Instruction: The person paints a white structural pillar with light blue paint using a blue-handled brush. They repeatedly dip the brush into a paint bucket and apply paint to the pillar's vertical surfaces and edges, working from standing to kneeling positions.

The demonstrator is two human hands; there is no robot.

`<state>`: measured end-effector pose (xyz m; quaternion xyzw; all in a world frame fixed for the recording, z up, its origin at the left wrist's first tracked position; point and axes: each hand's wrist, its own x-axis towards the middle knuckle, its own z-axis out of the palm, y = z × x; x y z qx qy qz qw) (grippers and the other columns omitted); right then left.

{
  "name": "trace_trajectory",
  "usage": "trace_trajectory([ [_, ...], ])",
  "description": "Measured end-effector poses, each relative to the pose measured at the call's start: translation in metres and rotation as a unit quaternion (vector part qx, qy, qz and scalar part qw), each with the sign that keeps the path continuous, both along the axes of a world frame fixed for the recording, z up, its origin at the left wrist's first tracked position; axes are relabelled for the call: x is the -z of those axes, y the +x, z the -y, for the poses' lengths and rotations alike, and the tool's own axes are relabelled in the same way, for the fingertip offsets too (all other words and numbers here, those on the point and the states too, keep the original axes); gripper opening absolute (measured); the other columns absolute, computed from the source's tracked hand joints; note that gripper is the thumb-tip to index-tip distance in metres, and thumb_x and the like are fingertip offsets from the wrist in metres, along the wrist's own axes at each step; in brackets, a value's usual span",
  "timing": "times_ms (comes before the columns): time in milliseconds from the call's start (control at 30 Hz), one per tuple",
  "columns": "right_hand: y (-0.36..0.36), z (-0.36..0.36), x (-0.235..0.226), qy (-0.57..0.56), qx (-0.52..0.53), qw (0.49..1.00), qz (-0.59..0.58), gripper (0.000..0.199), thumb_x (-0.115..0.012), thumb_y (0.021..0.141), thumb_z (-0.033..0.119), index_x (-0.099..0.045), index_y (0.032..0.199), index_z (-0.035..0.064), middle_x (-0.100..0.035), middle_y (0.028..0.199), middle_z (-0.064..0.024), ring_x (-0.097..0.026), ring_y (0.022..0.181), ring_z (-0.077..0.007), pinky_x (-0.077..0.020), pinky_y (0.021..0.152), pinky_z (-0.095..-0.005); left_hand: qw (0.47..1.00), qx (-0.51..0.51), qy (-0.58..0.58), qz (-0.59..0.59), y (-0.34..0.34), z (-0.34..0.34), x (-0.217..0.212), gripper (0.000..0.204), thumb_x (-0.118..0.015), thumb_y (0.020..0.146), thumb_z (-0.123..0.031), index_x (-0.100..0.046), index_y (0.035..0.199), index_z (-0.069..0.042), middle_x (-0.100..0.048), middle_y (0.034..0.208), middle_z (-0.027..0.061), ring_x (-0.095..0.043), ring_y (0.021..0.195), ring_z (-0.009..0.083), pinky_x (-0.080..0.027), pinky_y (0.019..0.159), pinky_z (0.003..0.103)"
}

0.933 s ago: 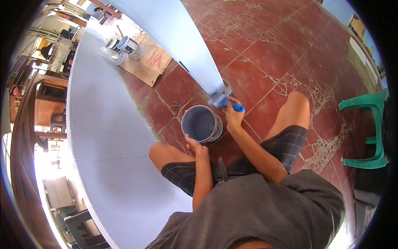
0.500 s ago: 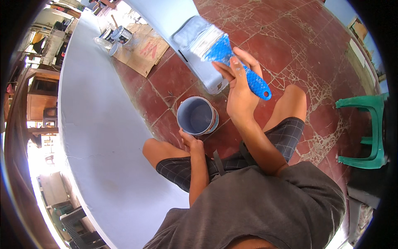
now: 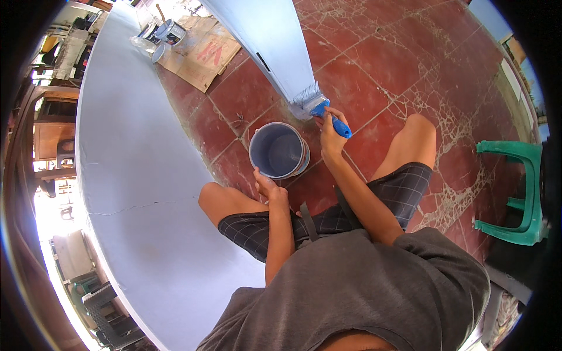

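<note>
My right hand (image 3: 332, 137) is closed round the blue handle of a wide paintbrush (image 3: 336, 126). Its paint-coated bristles press on the lower end of a pale blue upright panel (image 3: 269, 41), where wet brush marks show. A dark slot sits in the panel's left edge. To the left of the brush, a paint bucket (image 3: 256, 167) stands on the floor, coated grey-blue inside. With fingers and thumb, my left hand (image 3: 268, 186) grips the bucket's near rim; some of those fingers are hidden beneath it.
A long pale wall (image 3: 134, 175) with a crack runs along my left. Beyond the bucket, paint cans (image 3: 171, 33) stand on a flattened cardboard sheet (image 3: 202, 55). Cracked red tiles (image 3: 351, 70) cover the floor. At the right is a green plastic stool (image 3: 527, 193).
The brush has come down from higher on the panel to its bottom end, my right hand lowering with it. My left hand keeps its hold on the bucket.
</note>
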<state>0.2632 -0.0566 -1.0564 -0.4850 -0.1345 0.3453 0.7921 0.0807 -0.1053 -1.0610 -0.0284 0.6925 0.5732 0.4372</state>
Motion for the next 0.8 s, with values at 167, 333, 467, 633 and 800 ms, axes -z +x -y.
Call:
trace_trajectory([
  [167, 0.000, -0.005, 0.031, -0.075, -0.016, 0.994, 0.076, 0.017, -0.059, 0.099, 0.008, -0.064, 0.115, 0.0043, -0.067, 0.103, -0.0109, -0.072, 0.085, -0.0210, -0.0580, 0.073, -0.0307, 1.000, 0.017, 0.003, -0.025, 0.003, 0.000, 0.000, 0.072, -0.068, 0.083, -0.044, -0.055, 0.130, 0.009, -0.059, 0.130, 0.0203, -0.064, 0.111, 0.0298, -0.053, 0.093, 0.041],
  [333, 0.008, 0.000, 0.001, -0.128, -0.003, 0.991, -0.036, 0.016, -0.059, 0.097, 0.008, -0.066, 0.110, 0.0022, -0.068, 0.091, -0.0084, -0.070, 0.080, -0.0177, -0.0563, 0.069, -0.0287, 0.993, 0.051, 0.038, 0.102, -0.003, -0.007, 0.012, 0.067, -0.075, 0.082, -0.041, -0.058, 0.126, 0.007, -0.063, 0.123, 0.0167, -0.067, 0.099, 0.0281, -0.056, 0.086, 0.039],
  [467, 0.023, 0.027, -0.042, -0.123, -0.013, 0.991, -0.054, 0.022, -0.058, 0.099, 0.012, -0.062, 0.116, -0.0011, -0.068, 0.098, -0.0118, -0.071, 0.084, -0.0209, -0.0596, 0.075, -0.0315, 0.995, 0.076, 0.004, 0.060, -0.011, -0.011, 0.035, 0.058, -0.084, 0.080, -0.033, -0.061, 0.118, 0.005, -0.065, 0.117, 0.0138, -0.067, 0.094, 0.0261, -0.056, 0.083, 0.036],
  [633, 0.028, 0.059, -0.101, -0.036, -0.042, 0.997, 0.061, 0.025, -0.058, 0.102, 0.015, -0.062, 0.117, -0.0039, -0.067, 0.105, -0.0127, -0.070, 0.091, -0.0198, -0.0601, 0.083, -0.0330, 0.983, 0.019, -0.023, -0.180, 0.004, -0.008, 0.045, 0.045, -0.086, 0.080, -0.031, -0.058, 0.095, 0.002, -0.062, 0.095, 0.0110, -0.060, 0.081, 0.0221, -0.052, 0.075, 0.037],
  [800, 0.032, 0.082, -0.107, -0.043, -0.188, 0.932, 0.308, 0.016, -0.066, 0.096, 0.010, -0.069, 0.108, -0.0004, -0.068, 0.096, -0.0096, -0.067, 0.088, -0.0160, -0.0558, 0.075, -0.0323, 0.944, 0.106, -0.034, -0.311, 0.019, -0.001, 0.020, 0.047, -0.085, 0.081, -0.033, -0.054, 0.090, 0.002, -0.057, 0.085, 0.0096, -0.052, 0.073, 0.0204, -0.047, 0.068, 0.039],
])
